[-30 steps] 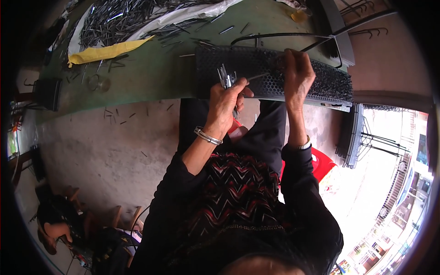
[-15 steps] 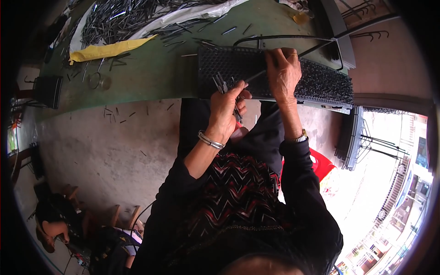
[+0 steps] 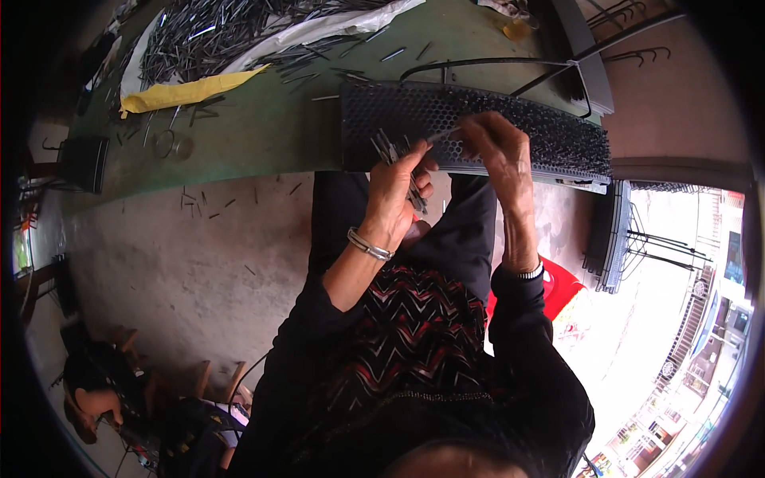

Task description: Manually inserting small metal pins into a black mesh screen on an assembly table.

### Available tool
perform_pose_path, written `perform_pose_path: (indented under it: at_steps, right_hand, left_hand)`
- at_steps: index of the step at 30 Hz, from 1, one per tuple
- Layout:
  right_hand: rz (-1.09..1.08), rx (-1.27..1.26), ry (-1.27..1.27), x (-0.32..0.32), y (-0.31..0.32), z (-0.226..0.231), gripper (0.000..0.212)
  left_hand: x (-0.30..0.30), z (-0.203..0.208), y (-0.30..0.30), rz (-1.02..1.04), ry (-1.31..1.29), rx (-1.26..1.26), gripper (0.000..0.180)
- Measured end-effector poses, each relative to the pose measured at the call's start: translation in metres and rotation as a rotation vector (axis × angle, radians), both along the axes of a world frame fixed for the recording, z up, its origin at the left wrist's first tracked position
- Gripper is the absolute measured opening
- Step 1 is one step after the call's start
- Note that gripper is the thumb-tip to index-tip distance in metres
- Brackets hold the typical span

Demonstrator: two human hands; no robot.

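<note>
My left hand [image 3: 389,191] is closed round a bundle of thin dark sticks [image 3: 386,146], their ends poking out above and below the fist. Close by on its right, my right hand [image 3: 504,151] pinches the end of one slim stick [image 3: 443,134], blurred by motion, which reaches to my left thumb. Both hands are over the near edge of a long black tray [image 3: 382,103] full of small round holes. Many short dark pieces [image 3: 558,139] stand upright in its right part, while bare holes show at its left.
On the green table [image 3: 263,135], a heap of dark sticks [image 3: 215,36] lies on a white sheet with a yellow strip [image 3: 191,90]. A black wire frame [image 3: 494,62] rises behind the tray. Black racks [image 3: 610,239] stand at the right, near a red stool [image 3: 558,291]. Another person [image 3: 96,398] is at lower left.
My right hand has come down and back from the tray's upturned pieces toward my left hand, and a stick now shows at its fingertips. The left hand has stayed nearly still.
</note>
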State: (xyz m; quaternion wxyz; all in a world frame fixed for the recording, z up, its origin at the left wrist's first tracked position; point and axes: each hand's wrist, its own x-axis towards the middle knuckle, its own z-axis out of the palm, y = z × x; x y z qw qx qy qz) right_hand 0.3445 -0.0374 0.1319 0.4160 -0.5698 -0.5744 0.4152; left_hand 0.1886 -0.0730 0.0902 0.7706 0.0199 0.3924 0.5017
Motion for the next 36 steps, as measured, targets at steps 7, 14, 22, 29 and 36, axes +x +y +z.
perform_pose_path:
  at_steps: [7, 14, 22, 29, 36]
  right_hand:
    - [-0.259, 0.429, -0.449, 0.005, 0.027, -0.024, 0.010]
    - [-0.233, 0.482, -0.603, -0.001, 0.038, -0.036, 0.008]
    - [-0.175, 0.515, -1.012, -0.005, 0.049, -0.037, 0.015]
    - [-0.259, 0.619, -0.863, -0.005, 0.024, -0.021, 0.020]
    - [-0.049, 0.032, -0.140, -0.014, -0.041, -0.035, 0.029]
  left_hand:
    - [0.008, 0.008, 0.001, -0.059, -0.197, 0.016, 0.025]
    - [0.010, 0.016, -0.002, -0.126, -0.112, -0.022, 0.034]
    - [-0.008, 0.005, 0.003, -0.117, -0.109, 0.095, 0.035]
    - [-0.072, 0.007, 0.029, 0.342, 0.254, 0.320, 0.032]
    - [-0.119, -0.075, 0.064, 0.451, 1.078, 0.545, 0.026]
